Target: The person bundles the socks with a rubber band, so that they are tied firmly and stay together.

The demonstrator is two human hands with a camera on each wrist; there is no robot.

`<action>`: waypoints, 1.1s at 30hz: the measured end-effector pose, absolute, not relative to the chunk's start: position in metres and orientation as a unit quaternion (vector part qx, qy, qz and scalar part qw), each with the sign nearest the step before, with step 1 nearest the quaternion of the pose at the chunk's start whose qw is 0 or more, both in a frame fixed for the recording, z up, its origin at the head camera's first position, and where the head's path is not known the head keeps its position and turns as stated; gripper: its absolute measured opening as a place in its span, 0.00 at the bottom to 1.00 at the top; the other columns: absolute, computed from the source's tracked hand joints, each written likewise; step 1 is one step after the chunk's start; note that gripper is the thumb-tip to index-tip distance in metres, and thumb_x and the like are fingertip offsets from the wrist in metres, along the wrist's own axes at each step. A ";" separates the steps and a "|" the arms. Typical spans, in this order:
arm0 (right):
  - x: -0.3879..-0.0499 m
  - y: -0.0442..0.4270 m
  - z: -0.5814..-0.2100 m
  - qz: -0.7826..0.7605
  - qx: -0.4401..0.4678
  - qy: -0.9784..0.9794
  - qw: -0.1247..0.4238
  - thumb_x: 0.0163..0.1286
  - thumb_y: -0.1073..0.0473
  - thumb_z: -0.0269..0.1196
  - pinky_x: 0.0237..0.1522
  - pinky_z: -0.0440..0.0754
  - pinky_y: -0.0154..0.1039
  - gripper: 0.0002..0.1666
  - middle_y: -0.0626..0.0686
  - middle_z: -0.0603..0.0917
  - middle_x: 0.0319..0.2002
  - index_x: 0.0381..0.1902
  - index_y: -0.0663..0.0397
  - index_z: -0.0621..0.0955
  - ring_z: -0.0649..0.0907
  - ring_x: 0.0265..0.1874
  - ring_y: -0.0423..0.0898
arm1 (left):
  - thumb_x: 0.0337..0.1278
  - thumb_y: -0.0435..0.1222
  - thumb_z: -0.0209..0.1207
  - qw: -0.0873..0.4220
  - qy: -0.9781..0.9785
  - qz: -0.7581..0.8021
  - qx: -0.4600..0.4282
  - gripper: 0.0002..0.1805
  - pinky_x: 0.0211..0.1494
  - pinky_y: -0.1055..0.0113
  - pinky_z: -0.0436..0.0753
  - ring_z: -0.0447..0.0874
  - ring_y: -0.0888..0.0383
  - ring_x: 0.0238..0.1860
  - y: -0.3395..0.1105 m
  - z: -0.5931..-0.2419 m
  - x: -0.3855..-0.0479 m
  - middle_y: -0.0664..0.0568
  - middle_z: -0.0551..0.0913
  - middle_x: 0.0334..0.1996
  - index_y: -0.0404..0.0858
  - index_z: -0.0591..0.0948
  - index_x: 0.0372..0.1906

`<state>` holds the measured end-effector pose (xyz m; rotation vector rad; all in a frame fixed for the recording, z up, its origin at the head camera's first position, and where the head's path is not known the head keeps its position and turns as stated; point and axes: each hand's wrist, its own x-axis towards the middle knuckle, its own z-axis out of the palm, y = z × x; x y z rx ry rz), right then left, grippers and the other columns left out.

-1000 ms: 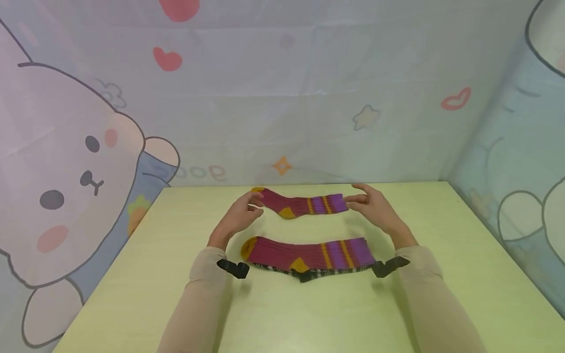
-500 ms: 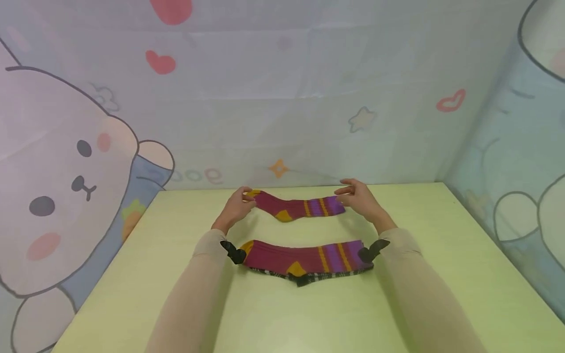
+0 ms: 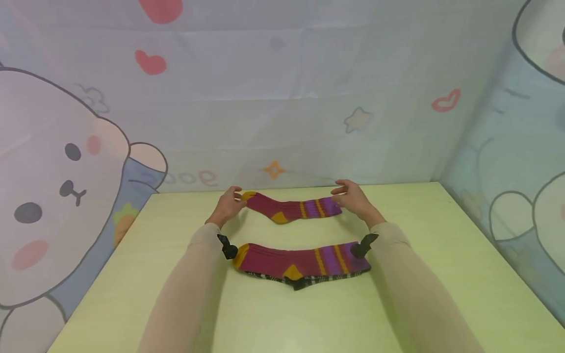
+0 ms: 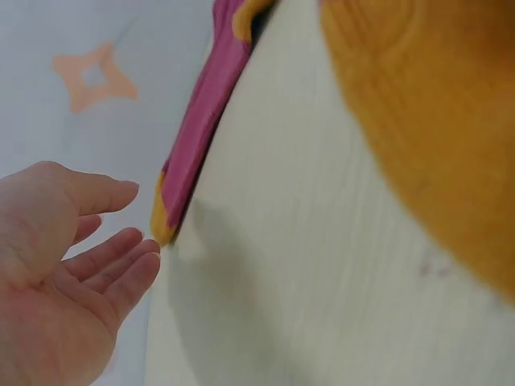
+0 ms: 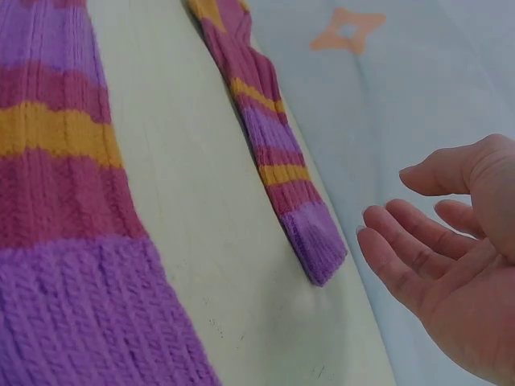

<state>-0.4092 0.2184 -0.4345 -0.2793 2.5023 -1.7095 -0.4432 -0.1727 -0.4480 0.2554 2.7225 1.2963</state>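
Note:
A maroon, purple and yellow striped sock [image 3: 291,210] lies across the back of the table. My left hand [image 3: 226,206] is at its yellow toe, fingers apart; in the left wrist view that hand [image 4: 76,265] is beside the toe [image 4: 163,217] with nothing between thumb and fingers. At the purple cuff is my right hand [image 3: 353,200]; the right wrist view shows this hand [image 5: 451,249] just off the cuff [image 5: 315,241], fingers loosely bent and holding nothing. Nearer me, a matching sock [image 3: 282,260] lies on a black-and-white patterned one [image 3: 326,280], only its edge showing.
The pale yellow-green table [image 3: 291,318] ends at a printed cloth backdrop [image 3: 265,98] just behind the far sock. Both forearms extend past the ends of the nearer socks, with black wrist devices [image 3: 364,246] above those ends.
Both hands have moved in to the ends of the far sock, the right one leftward. The whole scene has shifted slightly left in the view. The socks keep the same arrangement.

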 end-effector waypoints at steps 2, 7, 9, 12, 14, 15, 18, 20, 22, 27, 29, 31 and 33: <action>-0.413 0.218 -0.440 -0.553 -0.087 0.827 0.046 0.74 0.67 0.57 0.57 0.78 0.55 0.39 0.73 0.72 0.63 0.76 0.69 0.54 0.78 0.57 0.67 | 0.73 0.34 0.54 0.061 0.904 0.415 0.081 0.32 0.64 0.45 0.72 0.66 0.36 0.67 -0.174 -0.448 -0.445 0.30 0.65 0.68 0.29 0.57 0.74; -0.417 0.218 -0.452 -0.522 -0.062 0.849 0.044 0.74 0.63 0.58 0.56 0.79 0.54 0.39 0.69 0.74 0.62 0.76 0.67 0.56 0.79 0.56 0.64 | 0.74 0.37 0.54 0.084 0.912 0.396 0.067 0.32 0.67 0.44 0.68 0.63 0.35 0.69 -0.170 -0.449 -0.446 0.30 0.61 0.71 0.30 0.58 0.74; -0.417 0.218 -0.456 -0.502 -0.051 0.862 0.035 0.74 0.62 0.58 0.56 0.78 0.54 0.38 0.68 0.74 0.62 0.76 0.67 0.57 0.79 0.57 0.63 | 0.74 0.38 0.54 0.083 0.914 0.391 0.065 0.32 0.68 0.43 0.67 0.61 0.35 0.70 -0.167 -0.450 -0.448 0.31 0.60 0.72 0.30 0.58 0.74; -0.418 0.217 -0.461 -0.480 -0.032 0.876 0.019 0.73 0.62 0.59 0.57 0.77 0.55 0.38 0.69 0.74 0.62 0.75 0.68 0.58 0.77 0.58 0.64 | 0.73 0.37 0.54 0.070 0.914 0.396 0.060 0.31 0.69 0.44 0.66 0.61 0.35 0.70 -0.161 -0.454 -0.452 0.32 0.60 0.73 0.31 0.60 0.74; -0.418 0.216 -0.463 -0.468 -0.020 0.883 0.015 0.73 0.62 0.59 0.57 0.77 0.55 0.38 0.69 0.75 0.61 0.74 0.69 0.59 0.77 0.58 0.65 | 0.73 0.37 0.55 0.060 0.910 0.406 0.055 0.30 0.68 0.45 0.67 0.63 0.36 0.69 -0.158 -0.456 -0.454 0.31 0.62 0.71 0.31 0.62 0.73; -0.418 0.215 -0.464 -0.463 -0.015 0.886 0.016 0.73 0.62 0.60 0.57 0.77 0.55 0.38 0.70 0.75 0.60 0.74 0.69 0.59 0.77 0.57 0.65 | 0.73 0.37 0.55 0.057 0.907 0.413 0.050 0.29 0.66 0.45 0.69 0.65 0.36 0.67 -0.157 -0.458 -0.455 0.31 0.64 0.70 0.31 0.63 0.72; -0.419 0.212 -0.466 -0.448 -0.002 0.894 0.017 0.71 0.61 0.62 0.57 0.77 0.55 0.38 0.70 0.76 0.59 0.72 0.71 0.61 0.78 0.57 0.65 | 0.72 0.35 0.56 0.050 0.895 0.441 0.036 0.26 0.58 0.51 0.75 0.73 0.40 0.59 -0.155 -0.461 -0.455 0.31 0.69 0.64 0.31 0.67 0.70; -0.419 0.210 -0.467 -0.443 0.007 0.897 0.016 0.69 0.62 0.64 0.58 0.76 0.55 0.38 0.71 0.77 0.58 0.70 0.73 0.63 0.78 0.57 0.65 | 0.71 0.33 0.57 0.047 0.884 0.465 0.024 0.23 0.50 0.56 0.78 0.77 0.44 0.51 -0.156 -0.462 -0.455 0.33 0.72 0.61 0.31 0.71 0.67; -0.419 0.209 -0.467 -0.442 0.018 0.897 0.012 0.67 0.63 0.66 0.59 0.76 0.54 0.37 0.72 0.77 0.58 0.68 0.74 0.65 0.78 0.57 0.65 | 0.71 0.30 0.57 0.046 0.870 0.491 0.016 0.19 0.43 0.60 0.78 0.78 0.48 0.45 -0.156 -0.463 -0.455 0.35 0.74 0.59 0.30 0.74 0.63; -0.418 0.210 -0.467 -0.461 0.043 0.886 0.009 0.63 0.66 0.67 0.57 0.77 0.52 0.36 0.70 0.79 0.57 0.67 0.71 0.69 0.79 0.56 0.63 | 0.67 0.24 0.57 0.045 0.846 0.532 0.013 0.15 0.40 0.66 0.76 0.76 0.51 0.45 -0.158 -0.462 -0.456 0.38 0.74 0.61 0.30 0.78 0.56; -0.418 0.210 -0.466 -0.474 0.044 0.880 0.004 0.65 0.66 0.66 0.54 0.79 0.50 0.34 0.68 0.81 0.55 0.68 0.68 0.71 0.81 0.54 0.61 | 0.65 0.23 0.57 0.044 0.840 0.541 0.012 0.15 0.43 0.66 0.76 0.76 0.50 0.50 -0.159 -0.462 -0.458 0.39 0.73 0.62 0.30 0.79 0.55; -0.418 0.210 -0.465 -0.489 0.043 0.871 -0.009 0.66 0.66 0.65 0.50 0.80 0.48 0.32 0.67 0.83 0.52 0.68 0.64 0.72 0.82 0.51 0.60 | 0.63 0.22 0.59 0.044 0.832 0.553 0.007 0.16 0.48 0.65 0.77 0.75 0.49 0.54 -0.160 -0.462 -0.459 0.40 0.73 0.63 0.31 0.80 0.55; -0.418 0.210 -0.463 -0.498 0.035 0.866 -0.027 0.67 0.66 0.64 0.47 0.80 0.45 0.30 0.67 0.84 0.51 0.67 0.62 0.74 0.83 0.50 0.60 | 0.62 0.21 0.59 0.047 0.822 0.567 0.005 0.17 0.51 0.62 0.77 0.75 0.47 0.56 -0.161 -0.462 -0.461 0.39 0.73 0.64 0.31 0.80 0.55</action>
